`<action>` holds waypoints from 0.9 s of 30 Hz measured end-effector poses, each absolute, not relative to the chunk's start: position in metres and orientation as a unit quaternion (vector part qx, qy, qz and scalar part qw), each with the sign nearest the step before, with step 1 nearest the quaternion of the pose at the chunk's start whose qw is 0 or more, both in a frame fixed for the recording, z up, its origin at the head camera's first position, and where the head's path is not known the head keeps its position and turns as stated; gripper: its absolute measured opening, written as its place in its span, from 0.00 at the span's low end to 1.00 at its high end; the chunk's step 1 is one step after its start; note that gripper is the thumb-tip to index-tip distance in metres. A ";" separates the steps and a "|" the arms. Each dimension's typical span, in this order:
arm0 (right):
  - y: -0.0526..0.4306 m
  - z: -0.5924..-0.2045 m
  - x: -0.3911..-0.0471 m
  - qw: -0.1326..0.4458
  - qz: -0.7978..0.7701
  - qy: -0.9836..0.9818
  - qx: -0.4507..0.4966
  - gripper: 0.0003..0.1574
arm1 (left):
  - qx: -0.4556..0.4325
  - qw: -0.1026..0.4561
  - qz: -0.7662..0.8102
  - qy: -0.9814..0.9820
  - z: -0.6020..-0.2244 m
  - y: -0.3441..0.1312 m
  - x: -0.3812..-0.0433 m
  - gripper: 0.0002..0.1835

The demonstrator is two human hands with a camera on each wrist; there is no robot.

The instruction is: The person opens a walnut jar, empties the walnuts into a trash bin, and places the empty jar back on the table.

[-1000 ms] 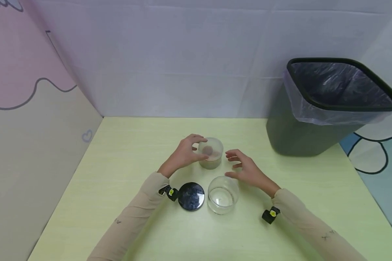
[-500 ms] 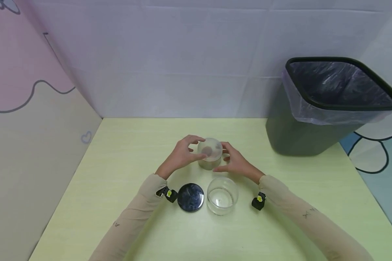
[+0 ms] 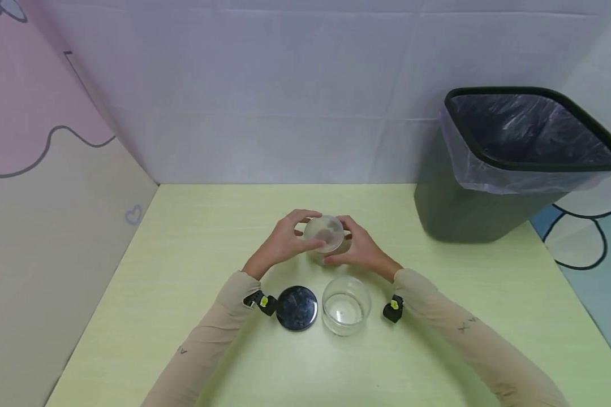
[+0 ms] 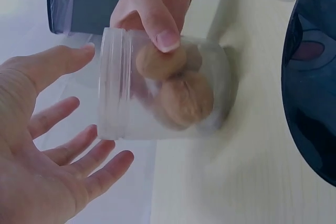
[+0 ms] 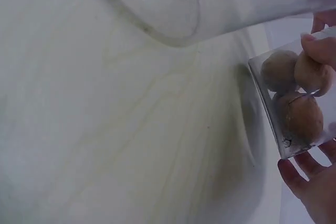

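A clear jar [image 4: 173,85] with a translucent screw lid [image 3: 324,233] holds brown walnuts [image 4: 189,98]. My right hand [image 3: 361,249] grips its side, thumb across the wall in the left wrist view. In the right wrist view, a gap shows between the jar's base and the table. Around the lid my left hand [image 3: 285,242] spreads its fingers [image 4: 60,119]; its thumb is apart from the lid in the left wrist view. Nearer me, an open clear jar [image 3: 345,308] stands beside a shiny black round lid [image 3: 297,308].
A grey bin [image 3: 478,209] lined with a plastic bag stands at the back right of the pale yellow table [image 3: 203,254]. A white sheet [image 3: 265,113] rises behind the table. The left wall [image 3: 41,254] borders its side.
My right hand has come in from the right and taken hold of the filled jar. The jar has shifted a little left and appears raised. My left hand has barely moved.
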State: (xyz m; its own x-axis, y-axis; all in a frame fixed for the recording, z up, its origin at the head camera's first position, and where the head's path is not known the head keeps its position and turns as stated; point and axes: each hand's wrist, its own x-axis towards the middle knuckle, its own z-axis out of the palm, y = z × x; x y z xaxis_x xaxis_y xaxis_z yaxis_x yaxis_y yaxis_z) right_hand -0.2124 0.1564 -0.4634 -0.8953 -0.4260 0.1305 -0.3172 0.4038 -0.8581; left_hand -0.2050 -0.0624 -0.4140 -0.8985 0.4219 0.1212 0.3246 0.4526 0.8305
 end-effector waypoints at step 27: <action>0.167 -0.427 -0.202 -0.036 -0.358 0.872 -0.331 0.52 | 0.294 0.045 0.466 0.833 -0.419 -0.059 -0.198 0.45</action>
